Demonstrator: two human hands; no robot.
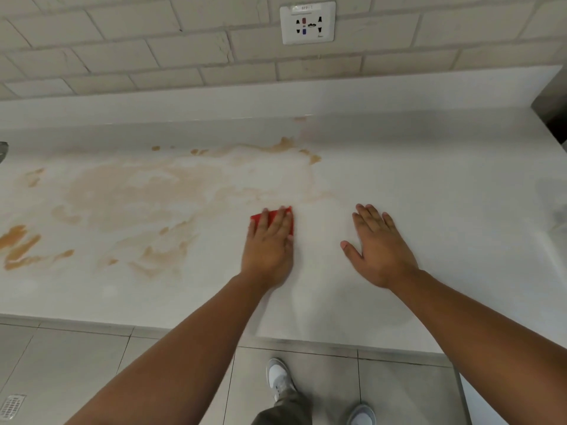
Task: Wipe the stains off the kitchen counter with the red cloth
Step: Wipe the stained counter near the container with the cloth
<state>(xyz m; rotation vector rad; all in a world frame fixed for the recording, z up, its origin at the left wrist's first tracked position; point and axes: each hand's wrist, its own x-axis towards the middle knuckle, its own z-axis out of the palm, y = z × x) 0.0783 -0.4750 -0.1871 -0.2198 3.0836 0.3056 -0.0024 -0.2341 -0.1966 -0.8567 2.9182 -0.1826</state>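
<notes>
My left hand (268, 246) lies flat on the red cloth (259, 216) and presses it onto the white kitchen counter (429, 185); only the cloth's far edge and corners show past my fingers. Brown smeared stains (129, 194) spread across the counter to the left of the cloth and beyond it, with darker patches at the far left (18, 243) and near the back edge (282, 145). My right hand (380, 243) rests flat on the counter to the right of the cloth, fingers spread, holding nothing.
A tiled wall with a white power socket (307, 23) rises behind the counter. A dark object (552, 102) stands at the back right corner. The counter's front edge (184, 325) runs below my forearms, above a grey tiled floor and my shoes (279, 375).
</notes>
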